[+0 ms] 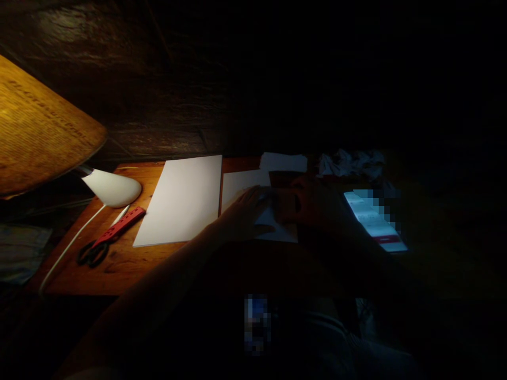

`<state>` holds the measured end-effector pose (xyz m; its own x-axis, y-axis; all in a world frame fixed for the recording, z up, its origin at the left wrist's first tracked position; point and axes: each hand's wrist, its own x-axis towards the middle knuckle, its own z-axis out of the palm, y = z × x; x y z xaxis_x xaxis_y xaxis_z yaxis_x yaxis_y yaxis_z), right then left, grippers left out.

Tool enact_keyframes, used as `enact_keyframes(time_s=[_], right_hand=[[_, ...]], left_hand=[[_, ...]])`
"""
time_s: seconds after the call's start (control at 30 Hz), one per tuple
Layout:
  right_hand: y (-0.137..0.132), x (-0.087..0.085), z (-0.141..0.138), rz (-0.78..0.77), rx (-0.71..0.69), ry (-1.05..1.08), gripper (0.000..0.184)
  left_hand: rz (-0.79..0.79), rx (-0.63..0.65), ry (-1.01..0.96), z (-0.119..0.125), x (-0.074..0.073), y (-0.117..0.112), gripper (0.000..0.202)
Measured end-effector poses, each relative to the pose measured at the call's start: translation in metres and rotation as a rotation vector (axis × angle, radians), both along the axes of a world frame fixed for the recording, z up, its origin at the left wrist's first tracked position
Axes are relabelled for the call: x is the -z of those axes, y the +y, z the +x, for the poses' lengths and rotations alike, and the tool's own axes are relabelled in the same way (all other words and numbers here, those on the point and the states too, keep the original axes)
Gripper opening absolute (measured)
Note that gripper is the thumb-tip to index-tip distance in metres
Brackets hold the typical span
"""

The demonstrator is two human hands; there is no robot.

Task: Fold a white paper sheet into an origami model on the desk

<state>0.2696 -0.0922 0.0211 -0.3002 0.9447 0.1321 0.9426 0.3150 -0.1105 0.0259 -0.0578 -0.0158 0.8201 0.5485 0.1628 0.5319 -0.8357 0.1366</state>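
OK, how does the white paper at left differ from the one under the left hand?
The left paper lies uncovered; the middle paper is partly hidden by the left hand. The left paper is brightly lit; the middle paper is dimmer, shadowed toward its right. Both are white and lie on the wooden table.

The wooden counter (134,274), lit at its left and dark at its right, carries a white lamp base (114,190), black-handled scissors (97,254) with a red strip (123,226), a large white sheet (182,206), a smaller white sheet (240,182), stacked white paper (283,161), crumpled white paper (340,162) and a lit smartphone (369,215).
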Motion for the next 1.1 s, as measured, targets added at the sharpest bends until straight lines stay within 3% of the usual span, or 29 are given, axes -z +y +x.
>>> enact_keyframes(time_s=[0.17,0.4,0.7,0.87,1.03,1.1], right_hand=[[-0.003,-0.007,-0.003,-0.028,0.025,-0.037,0.070],[-0.006,-0.015,-0.004,-0.101,0.026,-0.027,0.059],[-0.005,-0.005,0.005,-0.057,-0.025,-0.016,0.064],[-0.006,-0.010,0.003,-0.081,-0.024,-0.027,0.074],[-0.007,-0.016,-0.003,-0.097,0.014,-0.033,0.072],[-0.006,-0.017,-0.003,-0.078,0.016,-0.030,0.068]], left_hand=[[-0.044,-0.094,0.054,-0.008,-0.016,0.004,0.077],[0.054,-0.233,0.057,-0.022,-0.033,0.014,0.049],[0.100,-0.320,-0.001,-0.039,-0.034,0.026,0.035],[0.074,-0.325,-0.005,-0.039,-0.030,0.030,0.028],[0.096,-0.314,-0.119,-0.028,-0.026,0.024,0.043],[0.063,-0.212,-0.147,-0.020,-0.022,0.018,0.047]])
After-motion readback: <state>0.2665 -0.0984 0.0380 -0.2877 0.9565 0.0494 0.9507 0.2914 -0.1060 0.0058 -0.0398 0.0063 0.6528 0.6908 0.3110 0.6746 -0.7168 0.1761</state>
